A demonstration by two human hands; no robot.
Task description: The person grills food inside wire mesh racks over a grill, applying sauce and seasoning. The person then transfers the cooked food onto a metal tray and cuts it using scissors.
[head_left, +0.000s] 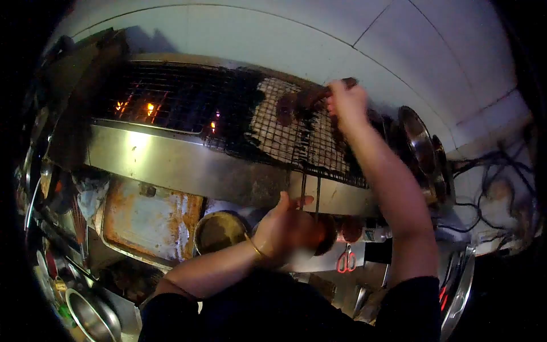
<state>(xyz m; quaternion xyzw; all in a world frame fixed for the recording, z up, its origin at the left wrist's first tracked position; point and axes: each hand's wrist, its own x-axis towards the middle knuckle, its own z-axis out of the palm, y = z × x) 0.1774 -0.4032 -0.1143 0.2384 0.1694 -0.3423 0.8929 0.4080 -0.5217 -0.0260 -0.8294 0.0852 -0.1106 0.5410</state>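
My right hand is closed around the end of a dark, blurred object over the right part of the grill. Beneath it lies a light wire grid, whose two long handle rods reach down over the grill's front edge. Close to the rods' lower end is my left hand, smeared by motion, with some fingers raised and the rest unclear. A reddish-brown round container sits just to its right, partly behind the hand.
Flames glow under the dark grill grate at the left. Below the steel ledge are a stained tray and a round pot. Red-handled scissors lie right of centre. Pans lean at the right.
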